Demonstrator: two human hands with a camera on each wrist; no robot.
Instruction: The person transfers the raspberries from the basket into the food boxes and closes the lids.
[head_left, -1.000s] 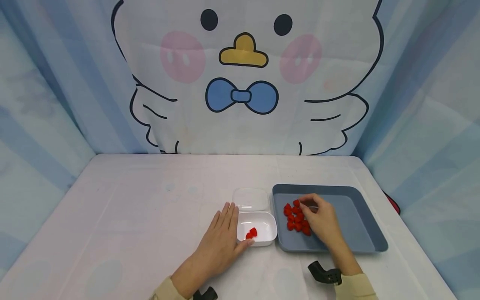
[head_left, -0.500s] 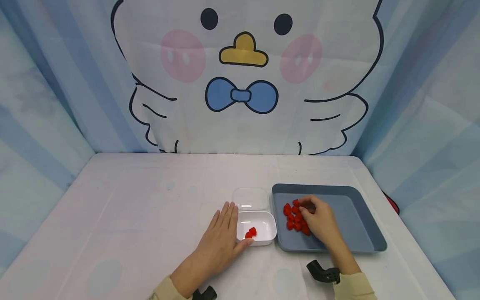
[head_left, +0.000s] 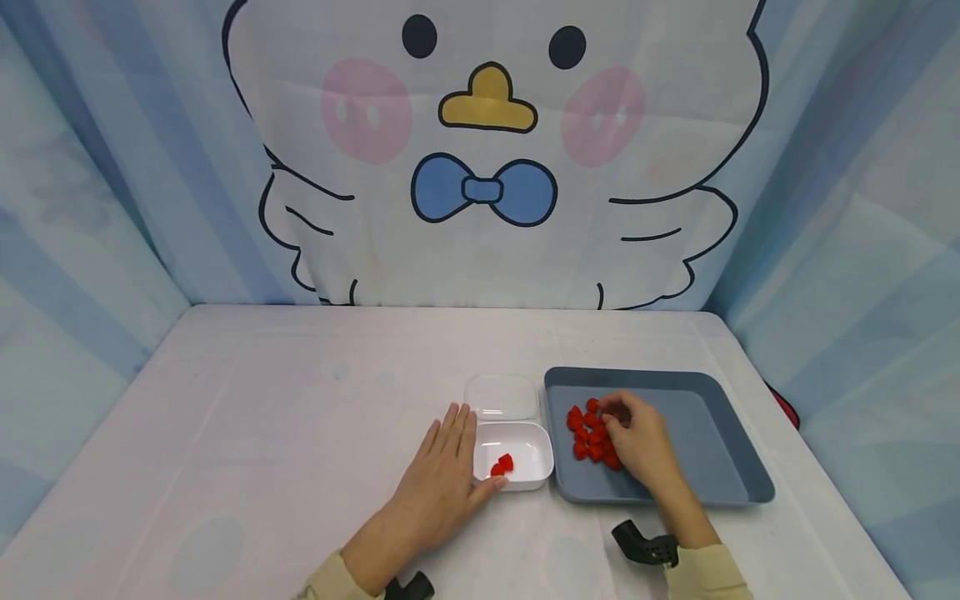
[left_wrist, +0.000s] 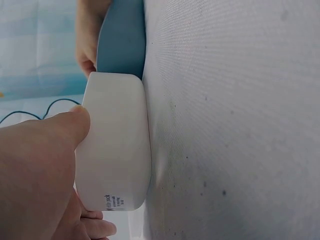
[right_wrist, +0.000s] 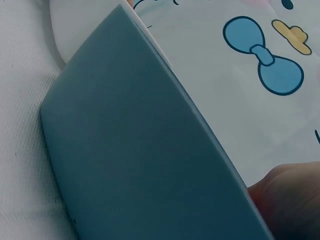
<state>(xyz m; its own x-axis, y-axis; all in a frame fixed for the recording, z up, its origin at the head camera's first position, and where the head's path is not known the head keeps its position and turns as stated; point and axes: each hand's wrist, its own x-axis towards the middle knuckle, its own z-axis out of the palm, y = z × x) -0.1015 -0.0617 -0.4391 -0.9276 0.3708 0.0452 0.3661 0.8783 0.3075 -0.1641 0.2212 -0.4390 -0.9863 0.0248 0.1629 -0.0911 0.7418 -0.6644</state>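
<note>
My left hand (head_left: 438, 483) lies along the left side of a small white box (head_left: 530, 454), its fingers straight. The thumb (left_wrist: 75, 125) presses on the near rim in the left wrist view. Two small red pieces (head_left: 506, 462) lie in the box. Over the blue-grey tray (head_left: 697, 433), my right hand (head_left: 647, 442) has thumb and forefinger curled at the right side of a cluster of red pieces (head_left: 581, 450). I cannot tell whether a piece is between those fingertips. In the right wrist view the tray wall hides them.
The box's clear lid (head_left: 501, 397) lies folded back behind it. The tray stands right against the box's right side. A cartoon curtain (head_left: 480, 250) hangs behind the white-covered table (head_left: 262, 417), with striped curtains at both sides.
My right hand's fingertips have shifted very slightly to the right at the cluster. The left hand and the two pieces in the box stay as they were.
</note>
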